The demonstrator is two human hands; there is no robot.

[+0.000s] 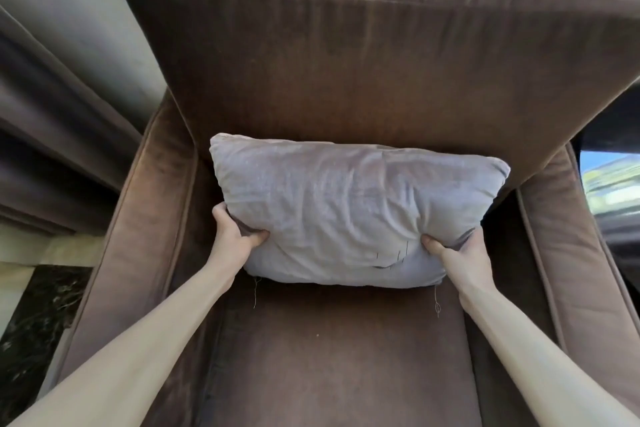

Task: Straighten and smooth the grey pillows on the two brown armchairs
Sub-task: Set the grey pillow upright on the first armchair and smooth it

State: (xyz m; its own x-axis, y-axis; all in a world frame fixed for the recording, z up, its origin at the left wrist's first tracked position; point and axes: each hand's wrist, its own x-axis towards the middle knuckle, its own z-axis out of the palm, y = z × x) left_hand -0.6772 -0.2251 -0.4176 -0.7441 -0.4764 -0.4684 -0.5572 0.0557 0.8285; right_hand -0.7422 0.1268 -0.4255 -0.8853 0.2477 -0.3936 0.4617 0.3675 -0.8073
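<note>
Gripping: both hands hold one grey pillow (353,211) by its lower corners.
Left hand (232,234): clamped on the lower left corner, thumb pressed into the front face, fingers wrapped behind out of sight.
Right hand (460,255): clamped on the lower right corner, thumb dug into the front, fabric puckering around it.
Pillow position: leaning against the backrest of the brown armchair (346,357), bottom edge on the seat cushion, slightly tilted, surface creased.
Loose threads: hanging from both lower corners over the seat.
Surroundings: folded curtain (45,156) beside the chair's left armrest.
</note>
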